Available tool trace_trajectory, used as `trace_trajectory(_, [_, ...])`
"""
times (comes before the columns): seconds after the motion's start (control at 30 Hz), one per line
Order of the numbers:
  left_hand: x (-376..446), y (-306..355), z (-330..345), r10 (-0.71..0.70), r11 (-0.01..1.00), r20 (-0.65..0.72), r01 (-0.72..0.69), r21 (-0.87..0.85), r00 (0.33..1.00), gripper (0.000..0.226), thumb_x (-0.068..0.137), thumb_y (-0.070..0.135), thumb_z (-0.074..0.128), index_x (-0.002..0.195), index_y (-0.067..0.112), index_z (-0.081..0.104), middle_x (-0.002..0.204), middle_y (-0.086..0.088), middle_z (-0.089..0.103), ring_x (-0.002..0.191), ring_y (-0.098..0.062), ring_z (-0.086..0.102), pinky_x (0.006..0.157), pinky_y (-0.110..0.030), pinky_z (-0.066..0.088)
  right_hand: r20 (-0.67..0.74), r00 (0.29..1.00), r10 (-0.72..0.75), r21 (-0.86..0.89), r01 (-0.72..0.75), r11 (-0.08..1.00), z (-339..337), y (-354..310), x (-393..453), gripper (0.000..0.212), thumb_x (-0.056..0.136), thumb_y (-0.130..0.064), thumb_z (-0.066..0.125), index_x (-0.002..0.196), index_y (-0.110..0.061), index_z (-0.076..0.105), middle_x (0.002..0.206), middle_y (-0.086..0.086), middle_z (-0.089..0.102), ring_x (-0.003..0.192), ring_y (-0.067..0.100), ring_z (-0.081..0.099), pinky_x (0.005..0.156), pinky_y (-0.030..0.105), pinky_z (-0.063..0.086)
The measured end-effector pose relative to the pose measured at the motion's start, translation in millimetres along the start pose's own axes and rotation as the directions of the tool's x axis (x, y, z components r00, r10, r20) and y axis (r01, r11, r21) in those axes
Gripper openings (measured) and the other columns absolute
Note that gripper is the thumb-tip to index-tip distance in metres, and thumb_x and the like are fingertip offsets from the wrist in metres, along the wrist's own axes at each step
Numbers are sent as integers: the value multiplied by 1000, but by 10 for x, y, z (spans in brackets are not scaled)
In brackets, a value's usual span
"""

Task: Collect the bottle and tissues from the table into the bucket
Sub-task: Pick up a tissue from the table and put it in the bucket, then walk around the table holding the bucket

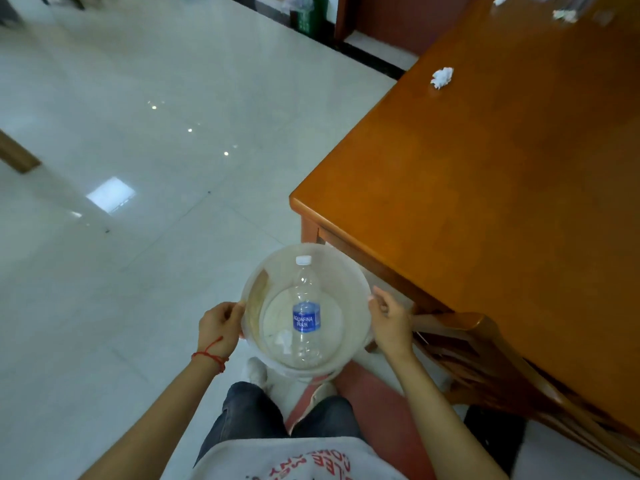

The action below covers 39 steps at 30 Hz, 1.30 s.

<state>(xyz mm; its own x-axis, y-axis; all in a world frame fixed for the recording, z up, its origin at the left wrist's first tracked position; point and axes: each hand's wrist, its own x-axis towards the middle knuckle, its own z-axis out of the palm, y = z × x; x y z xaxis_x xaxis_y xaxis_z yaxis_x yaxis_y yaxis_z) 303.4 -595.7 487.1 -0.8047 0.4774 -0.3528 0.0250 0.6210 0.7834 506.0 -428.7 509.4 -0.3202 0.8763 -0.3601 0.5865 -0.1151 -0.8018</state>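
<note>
A translucent white bucket (252,292) hangs in front of me, above the floor and just left of the table's near corner. Inside it lies a clear plastic bottle (306,317) with a blue label and white cap, beside a small white tissue (284,339). My left hand (221,326) grips the bucket's left rim; my right hand (388,322) grips its right rim. A crumpled white tissue (442,77) sits on the orange wooden table (502,188), far from me. More white tissue (565,14) lies at the table's far end, blurred.
A wooden chair (485,355) is pushed against the table's near side, right of my right hand. Glossy white floor tiles (138,168) spread to the left. A green bin (308,15) stands by the far wall. A wooden furniture leg (17,154) shows at the left edge.
</note>
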Motion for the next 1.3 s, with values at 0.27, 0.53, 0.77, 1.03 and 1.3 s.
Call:
trace_trajectory(0.27, [-158, -449, -619, -116, 990, -158, 101, -98, 981, 29, 92, 22, 48, 66, 16, 60, 58, -3, 61, 61, -18, 57, 59, -22, 42, 197, 979, -55, -43, 64, 997, 605, -427, -134, 31, 92, -12, 48, 121, -11, 55, 103, -2, 60, 86, 3, 52, 77, 16, 41])
trace_trajectory(0.53, [-240, -985, -1524, -319, 927, -295, 231, -297, 900, 29, 89, 28, 53, 78, 4, 67, 69, -5, 64, 64, -23, 62, 61, -26, 48, 374, 916, -147, -101, 198, 975, 1613, -905, -391, 30, 91, -11, 51, 120, -10, 58, 105, 4, 62, 94, 12, 55, 73, 14, 42])
trace_trajectory(0.77, [-288, -1400, -2131, -450, 850, -358, 269, -452, 818, 27, 86, 29, 58, 67, 10, 64, 70, -9, 64, 75, -35, 65, 72, -37, 55, 477, 854, -209, -118, 297, 947, 2392, -1229, -587, 26, 90, -13, 53, 114, -8, 61, 104, 3, 65, 99, 18, 60, 91, 35, 50])
trace_trajectory(1.03, [-186, -1641, -2505, -560, 779, -411, 289, -556, 720, 26, 86, 30, 58, 74, 9, 68, 78, -12, 68, 77, -32, 66, 80, -45, 57, 575, 780, -248, -127, 385, 914, 3044, -1561, -566, 30, 90, -12, 52, 119, -7, 58, 112, 10, 63, 96, 17, 55, 82, 24, 42])
trace_trajectory(1.3, [555, -1573, -2860, -578, 766, -430, 281, -578, 693, 25, 86, 30, 57, 76, 9, 68, 82, -14, 69, 76, -31, 67, 82, -47, 56, 605, 748, -273, -115, 421, 900, 3680, -2064, -29, 29, 90, -14, 53, 118, -8, 59, 117, 12, 64, 97, 16, 55, 88, 27, 42])
